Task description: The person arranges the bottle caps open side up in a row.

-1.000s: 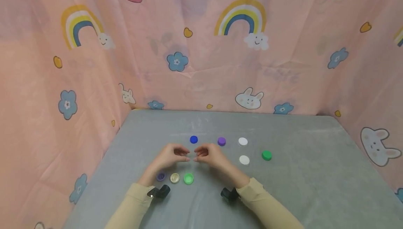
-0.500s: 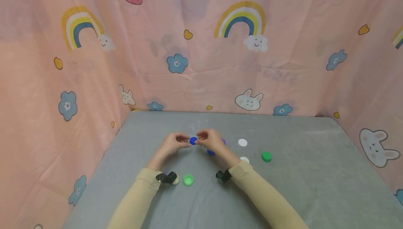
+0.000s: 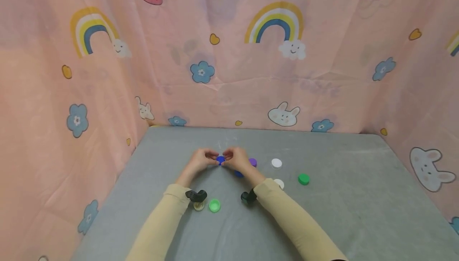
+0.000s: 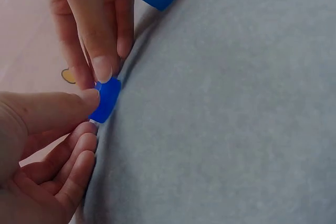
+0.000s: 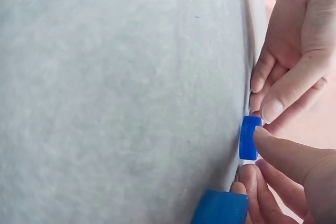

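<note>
A blue bottle cap [image 3: 220, 160] sits between my two hands over the far middle of the grey table. My left hand [image 3: 201, 161] pinches its left side, the thumb on the near face in the left wrist view. From the opposite side my right hand [image 3: 237, 160] grips the same cap, its thumb lying against it in the right wrist view. Some of the fingertips behind the cap are hidden. Beside the right hand lies a second, larger-looking blue cap [image 5: 220, 207], partly covered by the wrist in the head view. A purple cap [image 3: 253, 162] is just beyond it.
To the right are two white caps, one [image 3: 276, 163] farther back and one [image 3: 279, 183] partly behind the right sleeve, plus a green cap [image 3: 303, 179]. Nearer me lie a light green cap [image 3: 214, 205] and a gold-coloured cap [image 3: 199, 207], partly under the left wrist camera.
Both hands have moved forward from the middle of the table to the blue cap and closed in on it from either side. The left forearm now hides the dark purple cap near the front.
</note>
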Demonstrator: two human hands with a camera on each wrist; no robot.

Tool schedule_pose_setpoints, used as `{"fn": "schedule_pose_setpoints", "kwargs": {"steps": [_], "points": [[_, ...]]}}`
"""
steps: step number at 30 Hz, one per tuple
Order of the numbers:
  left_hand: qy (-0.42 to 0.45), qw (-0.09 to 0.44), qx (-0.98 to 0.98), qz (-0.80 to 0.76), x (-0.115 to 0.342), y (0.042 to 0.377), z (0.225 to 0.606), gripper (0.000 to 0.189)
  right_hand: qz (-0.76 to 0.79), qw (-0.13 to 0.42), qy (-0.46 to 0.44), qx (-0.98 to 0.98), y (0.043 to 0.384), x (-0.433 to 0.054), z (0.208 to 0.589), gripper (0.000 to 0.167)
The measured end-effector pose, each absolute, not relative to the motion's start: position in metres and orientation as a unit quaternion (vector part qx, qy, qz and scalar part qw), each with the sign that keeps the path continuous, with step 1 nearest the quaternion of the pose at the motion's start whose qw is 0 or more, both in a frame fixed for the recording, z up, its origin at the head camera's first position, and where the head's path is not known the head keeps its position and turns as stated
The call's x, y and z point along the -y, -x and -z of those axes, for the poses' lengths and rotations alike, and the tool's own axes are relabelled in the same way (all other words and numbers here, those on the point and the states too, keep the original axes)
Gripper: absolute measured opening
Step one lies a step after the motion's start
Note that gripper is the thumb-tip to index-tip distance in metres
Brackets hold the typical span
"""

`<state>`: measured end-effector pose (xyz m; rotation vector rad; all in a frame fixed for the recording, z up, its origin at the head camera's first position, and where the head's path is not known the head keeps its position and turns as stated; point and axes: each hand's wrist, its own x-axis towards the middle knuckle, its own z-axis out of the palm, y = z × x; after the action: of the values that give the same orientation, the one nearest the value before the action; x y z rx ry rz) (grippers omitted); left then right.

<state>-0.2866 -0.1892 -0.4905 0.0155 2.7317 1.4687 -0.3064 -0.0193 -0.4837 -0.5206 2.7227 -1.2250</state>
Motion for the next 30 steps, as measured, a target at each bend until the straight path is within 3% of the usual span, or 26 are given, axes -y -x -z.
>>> {"fn": "schedule_pose_setpoints", "kwargs": {"steps": [30], "points": [[-0.022,0.001,-0.887,-0.461,0.183,0.28,0.48,0.03,0.423,0.041,0.172,-0.889,0.299,0.02,0.483,0.028]]}}
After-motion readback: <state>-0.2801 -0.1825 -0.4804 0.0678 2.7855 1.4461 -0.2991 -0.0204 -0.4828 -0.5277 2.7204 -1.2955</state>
